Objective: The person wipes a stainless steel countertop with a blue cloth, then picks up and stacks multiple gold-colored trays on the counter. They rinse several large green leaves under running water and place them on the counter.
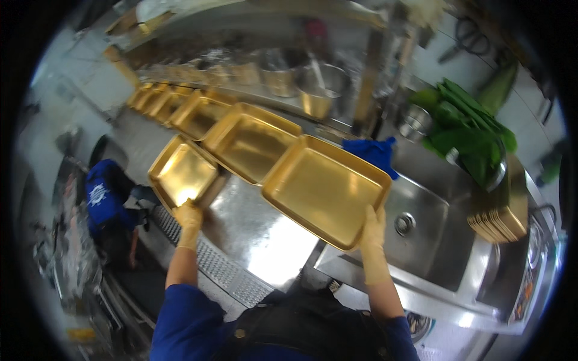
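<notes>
My gloved left hand (188, 217) grips the near edge of a gold-coloured rectangular metal tray (183, 169), tilted above the steel counter. At the near right corner of a larger gold tray (327, 189), my gloved right hand (374, 230) holds the rim. Its far left side meets another gold tray (253, 140), and a further one (203, 113) stands beyond that in the same row. Smaller-looking gold trays (156, 101) continue the row to the far left. All the tray bottoms I can see are bare.
Right of the trays is a steel sink (433, 243) with a drain (404, 224). A blue cloth (372, 153) lies at its far edge. Green leaves (469, 131) and stacked gold trays (501, 225) stand farther right. A metal pot (318, 97) sits behind. At left is another person (106, 194).
</notes>
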Demonstrator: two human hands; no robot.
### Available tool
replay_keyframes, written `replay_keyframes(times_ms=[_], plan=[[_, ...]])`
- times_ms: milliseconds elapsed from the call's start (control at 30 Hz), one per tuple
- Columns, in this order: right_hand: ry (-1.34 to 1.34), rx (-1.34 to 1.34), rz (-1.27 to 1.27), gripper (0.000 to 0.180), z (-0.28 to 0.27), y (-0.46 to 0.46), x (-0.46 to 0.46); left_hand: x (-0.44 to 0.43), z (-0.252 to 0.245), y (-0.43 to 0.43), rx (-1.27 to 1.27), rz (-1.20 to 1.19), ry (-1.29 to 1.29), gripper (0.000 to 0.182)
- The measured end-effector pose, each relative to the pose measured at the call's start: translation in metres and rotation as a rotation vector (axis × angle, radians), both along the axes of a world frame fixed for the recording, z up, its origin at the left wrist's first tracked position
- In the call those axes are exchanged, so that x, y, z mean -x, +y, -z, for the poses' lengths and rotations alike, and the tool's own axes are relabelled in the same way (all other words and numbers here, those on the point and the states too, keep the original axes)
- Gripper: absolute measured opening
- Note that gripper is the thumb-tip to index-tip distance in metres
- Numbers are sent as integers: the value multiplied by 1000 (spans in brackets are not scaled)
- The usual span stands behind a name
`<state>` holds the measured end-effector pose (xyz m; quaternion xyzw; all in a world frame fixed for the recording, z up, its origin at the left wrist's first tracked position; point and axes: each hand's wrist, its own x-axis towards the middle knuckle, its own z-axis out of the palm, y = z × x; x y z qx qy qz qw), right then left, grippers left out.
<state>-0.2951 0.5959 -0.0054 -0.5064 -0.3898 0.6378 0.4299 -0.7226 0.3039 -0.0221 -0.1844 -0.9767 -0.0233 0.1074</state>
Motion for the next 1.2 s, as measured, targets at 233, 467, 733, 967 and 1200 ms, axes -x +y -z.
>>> replay_keyframes(times_ms=[233, 467, 733, 967, 1200], plan=[[-134, -99, 115, 45, 10, 8, 9, 42, 19, -14, -111, 111, 6, 32], [-109, -273, 185, 58, -40, 30, -56, 33, -12, -2, -377, 159, -56, 63], [-289, -787, 920, 52, -141, 172, -428, -287, -116, 155, -951, 627, -470, 44], [-341, 89, 272, 73, -83, 310, -584, -628, -132, 420, -570, 1099, -1177, 60], [-381, 64, 2, 77, -84, 337, -590, -694, -133, 572, -522, 644, -1662, 77]])
